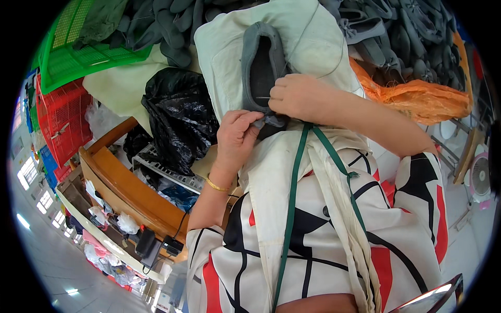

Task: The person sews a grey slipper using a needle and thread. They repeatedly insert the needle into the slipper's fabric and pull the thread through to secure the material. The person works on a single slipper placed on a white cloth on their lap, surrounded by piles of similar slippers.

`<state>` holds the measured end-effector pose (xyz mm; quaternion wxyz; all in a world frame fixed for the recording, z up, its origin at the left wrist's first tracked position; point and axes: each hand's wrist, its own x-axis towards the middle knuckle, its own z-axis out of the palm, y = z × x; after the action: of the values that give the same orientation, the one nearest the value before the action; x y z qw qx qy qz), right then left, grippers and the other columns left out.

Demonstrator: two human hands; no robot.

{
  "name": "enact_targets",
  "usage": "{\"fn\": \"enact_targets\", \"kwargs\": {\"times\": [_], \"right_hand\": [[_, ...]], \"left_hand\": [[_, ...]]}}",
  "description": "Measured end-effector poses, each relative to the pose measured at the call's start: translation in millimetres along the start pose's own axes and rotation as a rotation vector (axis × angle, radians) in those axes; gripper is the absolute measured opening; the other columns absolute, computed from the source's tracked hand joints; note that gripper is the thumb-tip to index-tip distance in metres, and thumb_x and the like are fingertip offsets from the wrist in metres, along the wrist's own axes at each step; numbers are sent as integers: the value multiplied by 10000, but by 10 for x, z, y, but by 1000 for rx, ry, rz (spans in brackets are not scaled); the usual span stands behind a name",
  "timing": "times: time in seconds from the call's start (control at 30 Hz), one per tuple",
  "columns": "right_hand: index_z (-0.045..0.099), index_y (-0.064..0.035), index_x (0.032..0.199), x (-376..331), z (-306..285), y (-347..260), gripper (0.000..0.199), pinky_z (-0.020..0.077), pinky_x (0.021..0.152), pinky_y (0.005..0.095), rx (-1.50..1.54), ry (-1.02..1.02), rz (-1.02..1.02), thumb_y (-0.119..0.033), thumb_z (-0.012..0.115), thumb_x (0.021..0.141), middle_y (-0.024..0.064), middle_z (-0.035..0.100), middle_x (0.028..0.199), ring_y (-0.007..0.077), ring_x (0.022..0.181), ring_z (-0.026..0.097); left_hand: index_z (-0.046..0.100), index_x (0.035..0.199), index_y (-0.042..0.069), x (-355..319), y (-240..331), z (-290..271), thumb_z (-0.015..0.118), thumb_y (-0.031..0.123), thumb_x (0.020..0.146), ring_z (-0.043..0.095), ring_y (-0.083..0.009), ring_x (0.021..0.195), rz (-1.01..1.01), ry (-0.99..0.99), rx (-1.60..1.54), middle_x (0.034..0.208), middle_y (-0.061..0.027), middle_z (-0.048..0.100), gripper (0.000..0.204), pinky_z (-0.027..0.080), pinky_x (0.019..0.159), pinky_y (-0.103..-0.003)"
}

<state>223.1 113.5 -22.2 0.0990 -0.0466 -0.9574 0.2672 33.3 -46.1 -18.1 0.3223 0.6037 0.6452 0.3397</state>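
A grey slipper (262,65) of soft felt-like fabric lies sole-side in, its dark inner lining showing, on a pale cloth (308,36) spread over the person's lap. The left hand (237,136) pinches the slipper's heel edge between thumb and fingers. The right hand (297,95) is closed on the rim beside a needle (263,97), with thread (305,28) trailing upward. More grey slippers (407,31) are heaped behind.
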Motion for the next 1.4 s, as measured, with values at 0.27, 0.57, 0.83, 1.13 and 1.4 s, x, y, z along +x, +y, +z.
{"fn": "enact_targets", "kwargs": {"times": [0.27,0.57,0.83,1.13,1.4], "right_hand": [[577,-96,775,125,-50,15,91,497,674,328,-50,3,-118,-145,641,732,33,539,773,217,779,574],[568,-83,764,183,224,75,167,505,646,371,-69,246,93,-195,686,799,45,560,766,252,779,603],[613,-38,852,76,124,9,128,473,631,351,353,289,304,-133,697,867,92,598,805,271,736,591],[609,-8,861,76,-95,-165,160,463,647,339,702,147,336,-149,677,895,106,598,802,256,714,578],[619,6,861,-419,-1138,-34,154,464,632,345,549,-48,364,-141,660,881,130,599,777,267,679,576]], "left_hand": [[701,1000,54,-16,-2,28,704,6,779,616,-287,841,-73,8,-15,897,-105,646,227,503,725,-350],[693,981,51,51,-30,34,703,23,782,608,-296,810,-55,-31,28,867,-109,630,200,498,706,-352],[613,1058,-25,-343,78,214,827,234,799,552,-113,685,-532,272,-230,800,-52,601,424,474,611,-255],[570,965,-1,-265,277,261,797,201,808,564,-126,674,-601,214,-4,782,-63,620,341,481,612,-279],[556,1176,28,345,259,-924,635,7,905,587,-99,937,-168,454,-353,1011,-17,639,283,473,878,-261]]}}
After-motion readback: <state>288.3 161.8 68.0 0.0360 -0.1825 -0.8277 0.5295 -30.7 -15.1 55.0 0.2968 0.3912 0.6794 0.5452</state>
